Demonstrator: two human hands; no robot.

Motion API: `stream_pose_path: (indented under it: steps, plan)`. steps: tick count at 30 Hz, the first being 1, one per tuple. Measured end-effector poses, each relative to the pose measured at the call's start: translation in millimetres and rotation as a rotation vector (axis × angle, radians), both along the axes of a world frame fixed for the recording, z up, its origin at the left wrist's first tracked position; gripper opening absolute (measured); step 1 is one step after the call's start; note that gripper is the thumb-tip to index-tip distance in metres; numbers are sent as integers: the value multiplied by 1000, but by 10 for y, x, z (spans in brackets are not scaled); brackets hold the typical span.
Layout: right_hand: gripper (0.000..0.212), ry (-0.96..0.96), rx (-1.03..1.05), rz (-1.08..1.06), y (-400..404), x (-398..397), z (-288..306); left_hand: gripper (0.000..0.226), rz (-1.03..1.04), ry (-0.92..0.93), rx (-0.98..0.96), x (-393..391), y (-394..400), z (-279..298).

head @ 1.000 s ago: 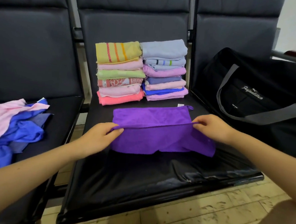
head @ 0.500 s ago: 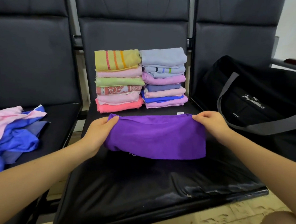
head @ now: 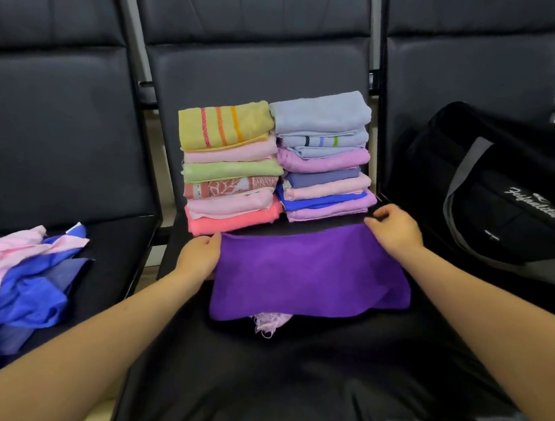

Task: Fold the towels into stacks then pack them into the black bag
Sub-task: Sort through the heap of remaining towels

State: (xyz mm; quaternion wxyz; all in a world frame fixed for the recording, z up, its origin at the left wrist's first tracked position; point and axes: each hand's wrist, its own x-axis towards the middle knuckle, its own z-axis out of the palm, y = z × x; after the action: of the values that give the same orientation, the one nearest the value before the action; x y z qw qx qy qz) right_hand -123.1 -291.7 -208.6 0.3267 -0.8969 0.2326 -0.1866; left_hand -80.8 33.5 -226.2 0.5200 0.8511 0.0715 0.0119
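Note:
A purple towel [head: 307, 275] lies folded on the middle black seat [head: 258, 373]. My left hand [head: 199, 255] holds its far left corner and my right hand [head: 394, 228] pinches its far right corner. A frayed pale pink scrap [head: 270, 321] pokes out under the towel's near edge. Right behind it stand two stacks of folded towels, the left stack [head: 229, 170] topped by a yellow striped towel and the right stack [head: 325, 158] topped by a grey-blue one. The black bag [head: 506, 200] with grey straps sits on the seat to the right.
Unfolded pink and blue towels [head: 18, 284] lie in a heap on the left seat. Black seat backs [head: 254, 51] rise behind the stacks. Metal frame bars run between the seats.
Both hands carried the purple towel's edge away from me and laid it down close to the stacks. The towel now lies flatter on the seat, folded over.

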Motion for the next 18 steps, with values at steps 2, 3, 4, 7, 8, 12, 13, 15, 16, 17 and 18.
stream_pose_path:
  steps: [2, 3, 4, 7, 8, 12, 13, 15, 16, 17, 18]
  plan:
    - [47, 107, -131, 21, 25, -3, -55, 30, 1, -11, 128, 8, 10, -75]
    - [52, 109, -168, 32, 35, -16, -63, 27, -3, -47, 218, 7, 8, -94]
    - [57, 100, -174, 38, 48, -44, -65, 26, -14, -81, 302, -7, -1, -100]
    - [71, 93, -181, -3, 61, -204, -65, 38, -59, -171, 436, -54, -26, -109]
    - [75, 115, -203, -31, 66, -273, -64, 43, -64, -182, 458, -82, -24, -100]
    - [87, 397, -355, -86, 125, -508, -14, 51, -82, -150, 556, -213, 47, -98]
    - [87, 476, -366, -55, 141, -534, -1, 51, -92, -133, 604, -263, 56, -96]
    - [84, 580, -295, 22, 171, -572, 19, 50, -121, -111, 693, -359, 48, -101]
    - [78, 605, -242, 51, 188, -599, 35, 50, -135, -106, 726, -396, 33, -105]
    - [70, 614, -195, 69, 203, -629, 57, 51, -151, -106, 748, -426, 15, -110]
    - [59, 605, -150, 69, 209, -657, 81, 52, -169, -109, 761, -442, -3, -118]
